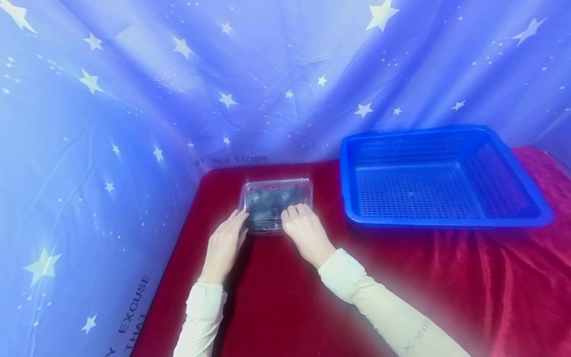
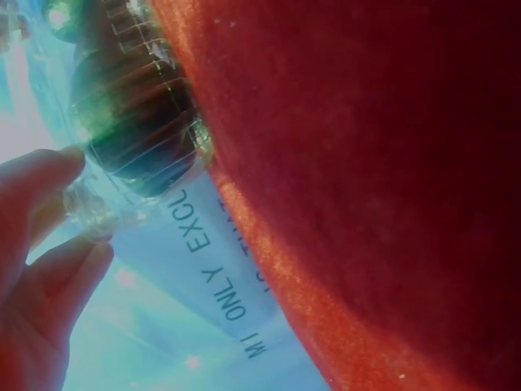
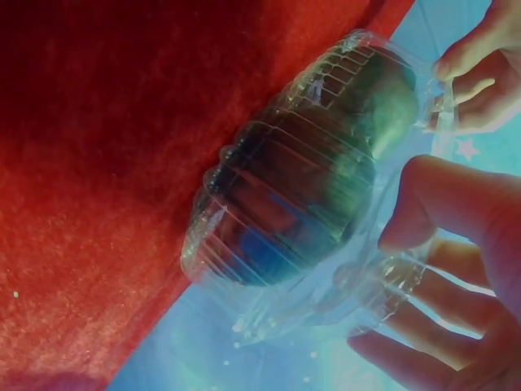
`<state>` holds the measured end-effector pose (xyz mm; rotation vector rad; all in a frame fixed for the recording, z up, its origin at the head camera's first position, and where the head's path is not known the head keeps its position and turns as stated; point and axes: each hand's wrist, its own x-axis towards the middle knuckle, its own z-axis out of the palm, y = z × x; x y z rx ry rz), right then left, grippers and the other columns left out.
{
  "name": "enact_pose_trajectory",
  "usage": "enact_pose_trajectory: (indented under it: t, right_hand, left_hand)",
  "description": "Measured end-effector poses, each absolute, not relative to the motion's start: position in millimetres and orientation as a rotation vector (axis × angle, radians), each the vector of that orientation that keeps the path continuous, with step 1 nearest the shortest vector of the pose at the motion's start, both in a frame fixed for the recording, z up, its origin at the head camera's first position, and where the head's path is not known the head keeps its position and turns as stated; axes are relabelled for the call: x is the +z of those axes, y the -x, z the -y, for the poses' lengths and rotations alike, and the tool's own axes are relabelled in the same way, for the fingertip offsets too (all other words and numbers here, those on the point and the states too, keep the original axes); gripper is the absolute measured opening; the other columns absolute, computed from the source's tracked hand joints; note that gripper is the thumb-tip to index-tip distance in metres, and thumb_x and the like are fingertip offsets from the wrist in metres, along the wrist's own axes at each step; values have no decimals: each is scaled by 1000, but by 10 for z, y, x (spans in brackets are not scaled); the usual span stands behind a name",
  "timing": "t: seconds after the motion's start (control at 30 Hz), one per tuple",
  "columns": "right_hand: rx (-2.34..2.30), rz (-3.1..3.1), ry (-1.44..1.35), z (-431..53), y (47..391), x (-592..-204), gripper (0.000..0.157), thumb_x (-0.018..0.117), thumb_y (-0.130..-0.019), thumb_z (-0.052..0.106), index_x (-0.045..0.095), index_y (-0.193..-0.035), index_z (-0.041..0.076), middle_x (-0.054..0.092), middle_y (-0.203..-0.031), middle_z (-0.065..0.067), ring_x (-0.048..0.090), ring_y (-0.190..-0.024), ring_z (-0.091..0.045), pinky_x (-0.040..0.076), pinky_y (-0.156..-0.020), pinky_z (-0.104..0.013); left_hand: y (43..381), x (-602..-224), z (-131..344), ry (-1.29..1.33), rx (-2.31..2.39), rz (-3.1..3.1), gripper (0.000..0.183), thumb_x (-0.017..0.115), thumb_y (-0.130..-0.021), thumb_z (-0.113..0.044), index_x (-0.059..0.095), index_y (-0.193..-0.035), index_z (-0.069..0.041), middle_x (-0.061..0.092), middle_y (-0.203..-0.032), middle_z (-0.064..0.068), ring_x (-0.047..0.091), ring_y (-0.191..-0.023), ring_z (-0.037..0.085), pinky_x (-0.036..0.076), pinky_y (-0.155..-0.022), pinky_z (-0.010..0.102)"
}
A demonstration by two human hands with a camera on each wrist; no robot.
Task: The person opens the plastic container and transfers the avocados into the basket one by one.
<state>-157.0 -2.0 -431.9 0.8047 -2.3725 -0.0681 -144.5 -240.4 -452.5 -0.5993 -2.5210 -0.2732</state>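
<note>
My left hand (image 1: 224, 245) pinches the clear box (image 1: 272, 201) at its left, my right hand (image 1: 305, 233) pinches its right; box mid-frame on the red surface (image 1: 276, 297), basket (image 1: 446, 222) at right. Uneven tug on thin plastic could flex it, spill the dark round contents (image 3: 301, 187).

Free to enter between sleeves (image 1: 204, 307), over tabletop (image 1: 274, 297), up to clear container (image 1: 266, 226). Blocked at its near corners by left hand (image 1: 224, 245) and right hand (image 1: 308, 234). Passable between container and blue basket (image 1: 415, 191); stopped by raised rim (image 1: 346, 178). Open into basket from above. Closed off behind by starry curtain (image 1: 276, 119).
</note>
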Motion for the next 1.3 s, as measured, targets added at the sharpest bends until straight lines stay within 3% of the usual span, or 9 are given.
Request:
enact_pose_trajectory:
  t: [0.53,0.83,1.3]
  right_hand:
    - [40,2400,-842,32,1568,-4119,21,81,-70,5,66,-85,5,61,-78,-8,59,-73,-24,55,-66,-29]
    - [133,2446,-822,-26,1603,-4270,32,77,-77,7,63,-105,4,61,-100,-10,56,-98,-28,51,-88,-38]
    - [145,2438,-794,-46,1612,-4458,39,75,-79,3,59,-114,2,61,-111,-14,56,-110,-31,47,-101,-41]
  left_hand:
    - [1445,-4534,2462,615,-317,2471,49,77,-83,-2,63,-130,-4,65,-130,15,61,-122,30,52,-97,48]
    - [1447,-4530,2412,591,-304,2513,46,75,-86,-4,62,-130,-5,63,-133,13,59,-125,30,50,-100,48]
    - [1490,-4545,2405,623,-269,2511,40,69,-90,-4,60,-129,-2,64,-131,15,57,-126,32,48,-103,47]
